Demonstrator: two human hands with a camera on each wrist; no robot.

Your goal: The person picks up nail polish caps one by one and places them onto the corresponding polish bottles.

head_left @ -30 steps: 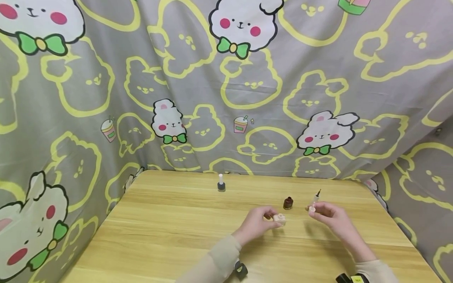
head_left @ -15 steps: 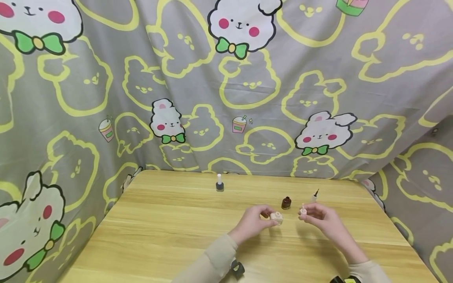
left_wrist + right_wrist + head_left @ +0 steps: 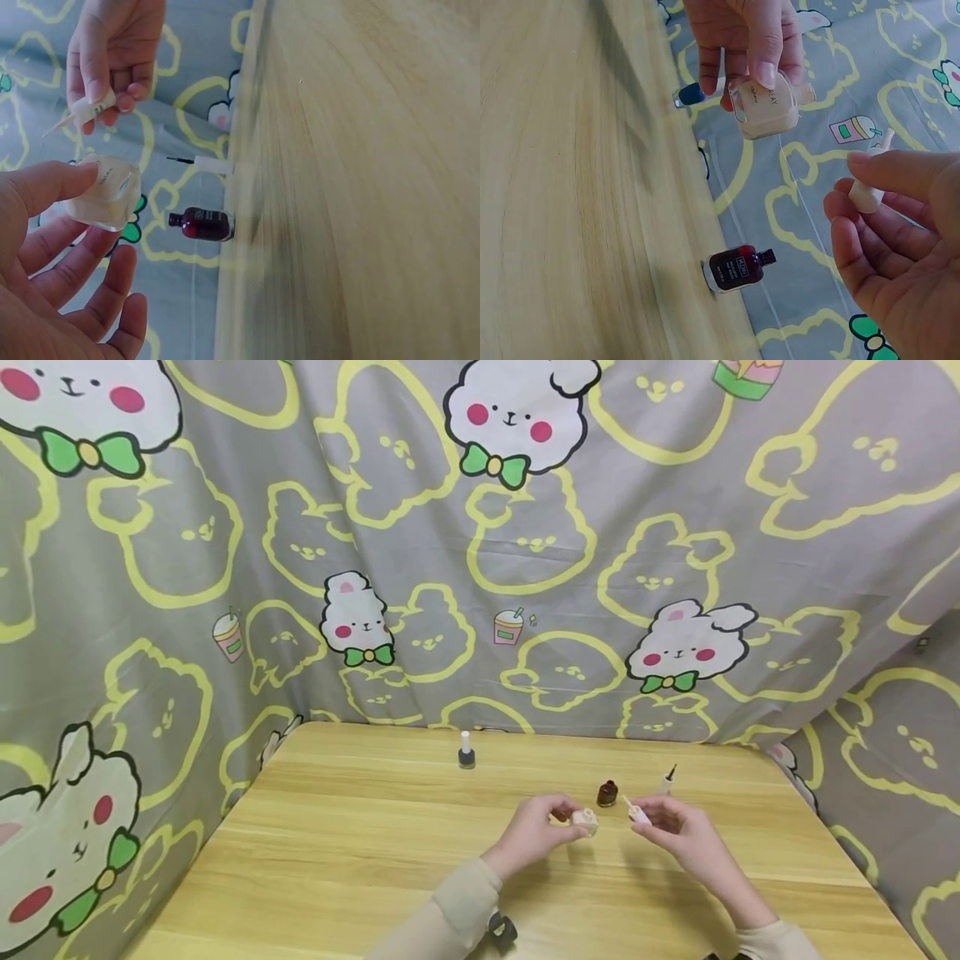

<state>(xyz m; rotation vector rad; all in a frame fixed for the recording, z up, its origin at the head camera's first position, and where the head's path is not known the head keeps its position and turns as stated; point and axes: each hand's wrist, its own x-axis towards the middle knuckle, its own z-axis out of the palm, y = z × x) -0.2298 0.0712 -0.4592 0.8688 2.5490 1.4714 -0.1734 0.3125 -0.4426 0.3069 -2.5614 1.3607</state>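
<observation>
My left hand (image 3: pixel 531 835) pinches a small clear nail polish bottle (image 3: pixel 584 822) of pale beige polish, its neck uncapped. In the right wrist view, the thumb lies across the label of this beige bottle (image 3: pixel 765 111). My right hand (image 3: pixel 686 831) holds a white brush cap (image 3: pixel 640 815) between thumb and fingers. Its pale brush tilts up and leftward, apart from the bottle, as the left wrist view shows with the cap (image 3: pixel 94 107). Behind the hands, an uncapped dark red polish bottle (image 3: pixel 607 793) stands on the table.
A second white brush cap (image 3: pixel 667 783) stands with its dark brush upward, just beyond my right hand. Farther back and left stands a capped dark blue polish bottle (image 3: pixel 467 756). The wooden table (image 3: pixel 360 827) ends at a patterned curtain (image 3: pixel 420 543).
My right hand has moved left, nearer the beige bottle. The cap in it has turned, so its brush now points up and left. The left hand has stayed almost still.
</observation>
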